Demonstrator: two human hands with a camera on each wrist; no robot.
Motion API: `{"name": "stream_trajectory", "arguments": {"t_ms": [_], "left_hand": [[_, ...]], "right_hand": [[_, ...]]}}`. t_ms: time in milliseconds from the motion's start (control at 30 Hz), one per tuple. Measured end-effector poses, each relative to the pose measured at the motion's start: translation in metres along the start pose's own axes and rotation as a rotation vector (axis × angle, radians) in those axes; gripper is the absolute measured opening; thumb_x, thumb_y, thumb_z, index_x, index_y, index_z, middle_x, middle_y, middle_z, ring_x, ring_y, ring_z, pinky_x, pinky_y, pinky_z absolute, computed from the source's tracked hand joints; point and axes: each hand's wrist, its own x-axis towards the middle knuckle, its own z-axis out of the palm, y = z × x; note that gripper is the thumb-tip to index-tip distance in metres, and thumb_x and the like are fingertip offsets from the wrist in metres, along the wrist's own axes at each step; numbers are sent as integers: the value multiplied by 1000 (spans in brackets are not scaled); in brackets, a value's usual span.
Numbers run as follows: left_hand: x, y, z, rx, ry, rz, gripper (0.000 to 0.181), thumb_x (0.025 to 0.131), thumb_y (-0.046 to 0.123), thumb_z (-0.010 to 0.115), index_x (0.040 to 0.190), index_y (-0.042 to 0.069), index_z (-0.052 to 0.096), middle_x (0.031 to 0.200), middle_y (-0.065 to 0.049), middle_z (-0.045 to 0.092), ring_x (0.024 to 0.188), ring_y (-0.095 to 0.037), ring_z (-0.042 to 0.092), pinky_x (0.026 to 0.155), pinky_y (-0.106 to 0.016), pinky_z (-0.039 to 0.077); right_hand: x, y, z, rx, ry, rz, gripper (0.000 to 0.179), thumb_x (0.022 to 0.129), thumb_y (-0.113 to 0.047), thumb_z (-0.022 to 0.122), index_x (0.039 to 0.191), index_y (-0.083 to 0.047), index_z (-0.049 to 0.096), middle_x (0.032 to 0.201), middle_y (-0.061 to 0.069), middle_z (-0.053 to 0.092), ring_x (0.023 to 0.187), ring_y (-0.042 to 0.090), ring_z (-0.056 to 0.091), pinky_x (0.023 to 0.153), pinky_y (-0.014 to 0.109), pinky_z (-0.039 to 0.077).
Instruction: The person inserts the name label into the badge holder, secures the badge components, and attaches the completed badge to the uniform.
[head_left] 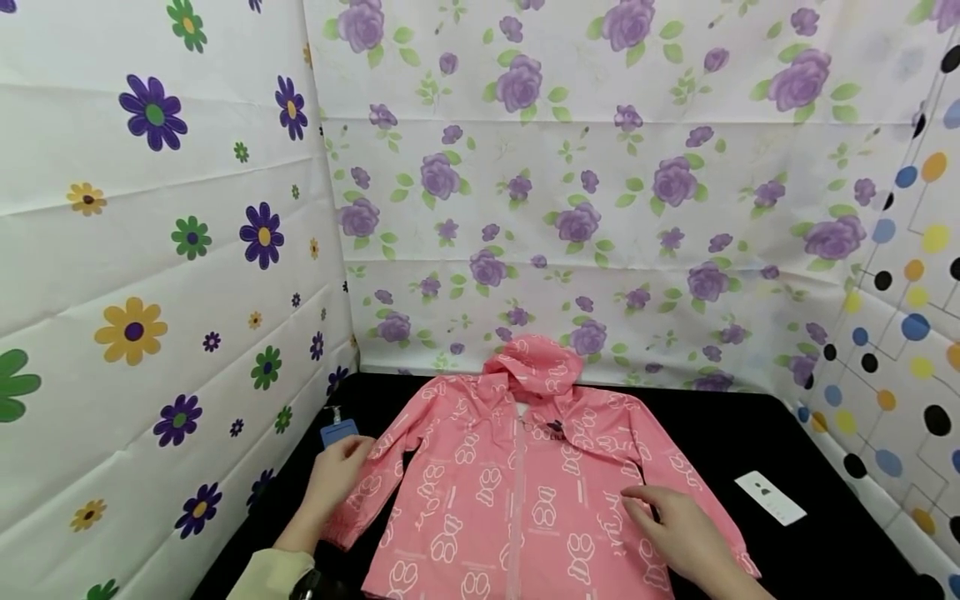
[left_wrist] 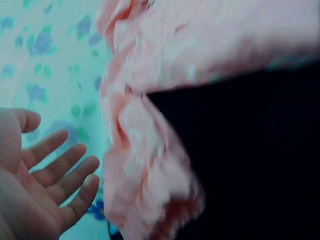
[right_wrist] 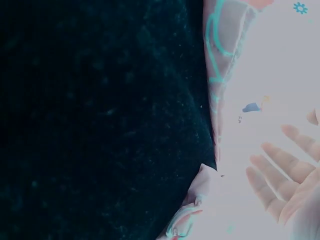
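Note:
A pink hooded jacket [head_left: 491, 492] with white cartoon outlines lies spread flat, front up, its hood [head_left: 536, 367] pointing away from me and both sleeves out to the sides. Beside the sleeve on the left is my left hand [head_left: 337, 471], overlapping that sleeve's outer edge in the head view. The left wrist view shows this hand [left_wrist: 47, 175] with loosely spread fingers, apart from the pink sleeve [left_wrist: 145, 165]. Over the jacket's right front panel hovers my right hand [head_left: 675, 529], fingers relaxed. Nothing is held in that hand [right_wrist: 285, 175] in the right wrist view.
A black cloth [head_left: 720, 425] covers the table under the jacket. On the right lies a white card [head_left: 770, 497] with a dark print. A blue tag [head_left: 339, 431] with a clip sits behind my left hand. Flower-printed sheets [head_left: 600, 208] wall the table on the back and left.

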Motion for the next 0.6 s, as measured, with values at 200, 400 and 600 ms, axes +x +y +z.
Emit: {"name": "stream_trajectory", "arguments": {"t_ms": [200,400,600], "left_hand": [[16,-27,-15,-14,53,-151,45,107,30,59,134,-4,67,129,-27,69,120,-44,63,102,-58,50],[30,-42,-26,-25,39,-243,57,104,27,60,144,-13,52,141,-38,54,128,-54,52,105,-63,47],[42,-52,-30,-37,13,-332,71,101,32,64,144,-21,44,144,-44,46,134,-59,45,113,-64,42]], "right_hand": [[1,-1,1,-3,2,-13,23,104,-33,72,122,-21,80,111,-6,77,74,3,58,75,40,55],[2,0,0,-11,26,-36,24,104,-35,72,121,-20,81,116,-4,77,91,11,70,87,50,59],[1,-1,-4,-20,44,-58,29,105,-42,70,120,-20,81,117,-2,77,103,23,73,92,55,59]]}}
